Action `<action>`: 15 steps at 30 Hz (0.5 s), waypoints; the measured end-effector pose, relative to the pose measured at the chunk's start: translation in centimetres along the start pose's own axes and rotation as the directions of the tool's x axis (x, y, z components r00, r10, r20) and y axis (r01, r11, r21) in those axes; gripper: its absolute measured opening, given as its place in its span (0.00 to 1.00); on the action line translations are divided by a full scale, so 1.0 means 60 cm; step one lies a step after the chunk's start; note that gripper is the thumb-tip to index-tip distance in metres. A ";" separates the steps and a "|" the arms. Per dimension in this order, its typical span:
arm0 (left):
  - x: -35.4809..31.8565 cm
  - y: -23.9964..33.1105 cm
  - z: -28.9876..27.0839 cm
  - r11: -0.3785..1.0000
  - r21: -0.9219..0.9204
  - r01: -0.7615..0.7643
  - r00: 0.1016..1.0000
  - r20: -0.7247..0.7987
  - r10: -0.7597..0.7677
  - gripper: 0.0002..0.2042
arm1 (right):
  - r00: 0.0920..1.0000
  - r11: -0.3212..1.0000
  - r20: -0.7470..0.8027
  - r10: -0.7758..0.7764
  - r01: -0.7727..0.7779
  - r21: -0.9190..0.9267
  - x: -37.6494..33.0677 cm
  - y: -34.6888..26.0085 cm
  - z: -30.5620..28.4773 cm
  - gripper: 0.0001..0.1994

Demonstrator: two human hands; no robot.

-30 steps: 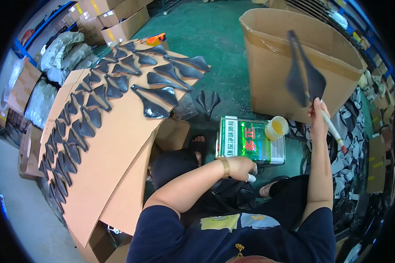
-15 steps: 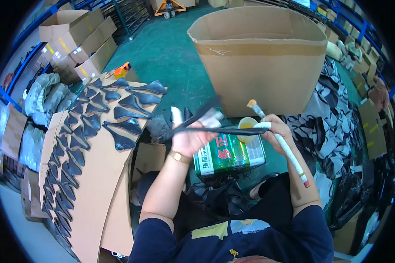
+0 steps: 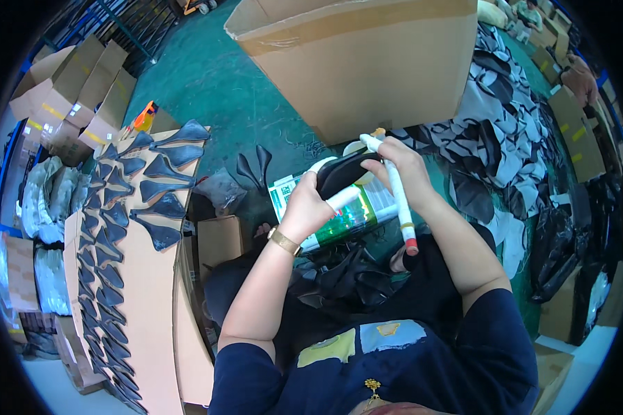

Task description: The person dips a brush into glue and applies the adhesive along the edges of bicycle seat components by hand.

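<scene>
Between my two hands is a black saddle-shaped cover, tilted over the green and white metal can. My left hand is closed around its left end, with white wrapping on the thumb. My right hand grips the cover's right end by thumb and fingers. That same hand also holds a brush whose long white-wrapped handle ends in red and points down toward me. The brush's tan tip is up beyond the fingers. A pale cup behind the cover is mostly hidden.
At left, a cardboard-topped board carries rows of black saddle-shaped pieces. A big open carton stands ahead. Grey and black cut pieces are heaped on the floor at right. Several black pieces lie near my lap.
My hands have come closer together, and the stretched, blurred black cover is now held compactly between them. The brush handle has swung more upright. My view has shifted right.
</scene>
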State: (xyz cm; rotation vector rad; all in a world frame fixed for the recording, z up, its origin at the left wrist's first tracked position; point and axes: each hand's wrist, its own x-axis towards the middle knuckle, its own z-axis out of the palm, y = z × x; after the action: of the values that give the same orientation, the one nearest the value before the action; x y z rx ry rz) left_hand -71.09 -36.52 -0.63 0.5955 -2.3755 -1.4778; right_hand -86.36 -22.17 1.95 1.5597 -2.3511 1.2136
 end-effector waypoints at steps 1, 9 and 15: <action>-0.001 -0.004 0.004 1.000 0.000 0.003 1.000 0.010 -0.003 0.33 | 1.000 0.999 -0.006 0.006 -0.006 0.046 0.000 -0.001 0.005 0.13; -0.002 -0.016 0.006 0.939 -0.243 0.244 0.965 -0.040 -0.261 0.23 | 0.990 0.964 0.057 0.125 -0.135 0.228 0.005 0.027 0.026 0.14; 0.003 -0.066 -0.017 0.956 0.244 0.162 0.982 -0.137 -0.131 0.22 | 0.847 0.777 0.201 0.492 -0.531 0.338 0.049 0.112 0.027 0.22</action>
State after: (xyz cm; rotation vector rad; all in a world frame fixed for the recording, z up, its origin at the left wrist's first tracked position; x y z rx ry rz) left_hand -70.04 -38.94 -3.74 0.9135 -2.4900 -1.1596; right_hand -92.62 -24.25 -1.68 1.0830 -2.8587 1.8394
